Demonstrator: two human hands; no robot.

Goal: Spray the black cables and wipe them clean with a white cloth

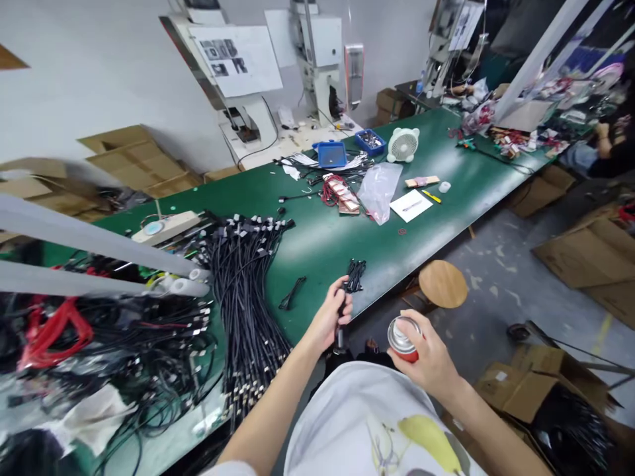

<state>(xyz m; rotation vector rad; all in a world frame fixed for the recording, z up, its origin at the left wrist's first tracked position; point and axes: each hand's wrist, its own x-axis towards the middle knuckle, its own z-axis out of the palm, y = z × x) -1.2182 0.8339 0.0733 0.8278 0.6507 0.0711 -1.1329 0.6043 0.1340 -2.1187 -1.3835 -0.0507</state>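
Observation:
My left hand (pixel 331 313) is closed on a short black cable (pixel 340 318) near the table's front edge, in front of my body. Just beyond those fingers lies a small pile of black cables (pixel 355 275). A single black cable bundle (pixel 292 293) rests to the left of it. My right hand (pixel 425 350) grips a spray can (pixel 403 338) with a silver top and a red body, off the table edge, index finger on the top. Left of my left arm spreads a thick bunch of long black cables (pixel 243 284) with pale connector ends.
The green table (pixel 317 244) runs to the far right. On it stand a small fan (pixel 403 145), blue trays (pixel 332 154), a plastic bag (pixel 380 192) and a white card (pixel 411 205). A round stool (pixel 443 283) and cardboard boxes (pixel 546 380) are to the right. Another person (pixel 602 142) sits far right.

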